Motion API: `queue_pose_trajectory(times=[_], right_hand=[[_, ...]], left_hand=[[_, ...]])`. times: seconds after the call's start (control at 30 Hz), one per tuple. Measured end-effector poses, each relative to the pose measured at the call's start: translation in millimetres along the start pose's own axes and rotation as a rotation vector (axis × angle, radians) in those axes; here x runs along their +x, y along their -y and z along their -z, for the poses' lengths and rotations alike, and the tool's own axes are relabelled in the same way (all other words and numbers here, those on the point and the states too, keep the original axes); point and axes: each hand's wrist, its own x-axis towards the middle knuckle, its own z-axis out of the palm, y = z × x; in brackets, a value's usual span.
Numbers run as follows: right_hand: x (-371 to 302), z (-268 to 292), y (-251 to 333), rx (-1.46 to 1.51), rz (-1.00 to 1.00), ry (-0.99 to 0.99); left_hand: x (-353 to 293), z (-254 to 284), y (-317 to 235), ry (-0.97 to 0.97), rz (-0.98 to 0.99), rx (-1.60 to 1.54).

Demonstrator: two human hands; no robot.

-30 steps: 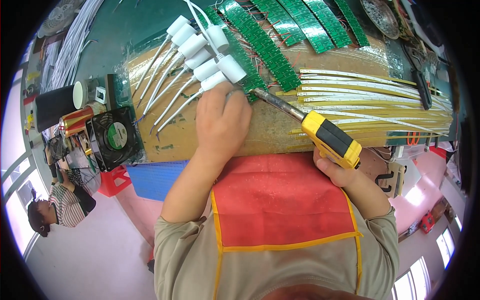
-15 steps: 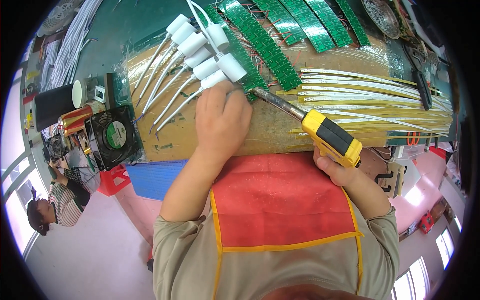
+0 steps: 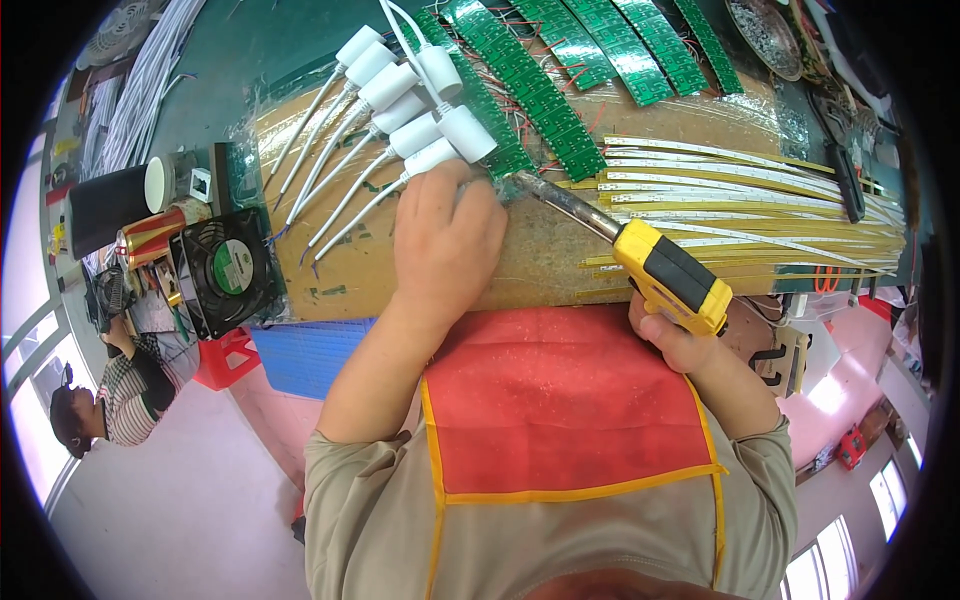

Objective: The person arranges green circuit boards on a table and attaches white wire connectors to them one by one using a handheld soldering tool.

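My right hand (image 3: 672,338) grips a yellow and black soldering gun (image 3: 672,278) by its handle. Its metal barrel points up and left, and the tip ends just beside the fingertips of my left hand (image 3: 447,235). Those fingers are curled together at the near end of a green circuit board strip (image 3: 490,125), next to the lowest white cylindrical cap (image 3: 430,158); what they pinch is hidden. Several more white caps (image 3: 388,88) with white cables lie in a heap just beyond, their stripped wire ends fanning toward the left.
White and yellow LED strips (image 3: 720,200) lie bundled at the right. Further green boards (image 3: 625,55) with red wires line the far side. A black fan (image 3: 222,272) stands at the left table edge, near bundled white cables (image 3: 150,90). Another person (image 3: 120,400) sits at the far left.
The soldering gun has shifted slightly right and down, its tip a little further from my left fingers. My left hand stays nearly in place. The other person's head and arm have moved slightly.
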Motion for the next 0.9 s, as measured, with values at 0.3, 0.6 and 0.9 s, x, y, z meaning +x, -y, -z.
queue_pose_trajectory(times=[0.3, 0.6, 0.9], right_hand=[[-5.6, 2.0, -1.8, -0.046, -0.015, 0.023], [-2.8, 3.4, -0.8, -0.066, 0.041, 0.036], [3.1, -2.8, 11.8, -0.068, -0.033, -0.043]], left_hand=[[-0.4, 0.4, -0.9, 0.02, 0.004, 0.025], [3.5, 0.9, -3.2, 0.034, -0.016, 0.037], [4.8, 2.1, -4.4, 0.065, -0.014, 0.063]])
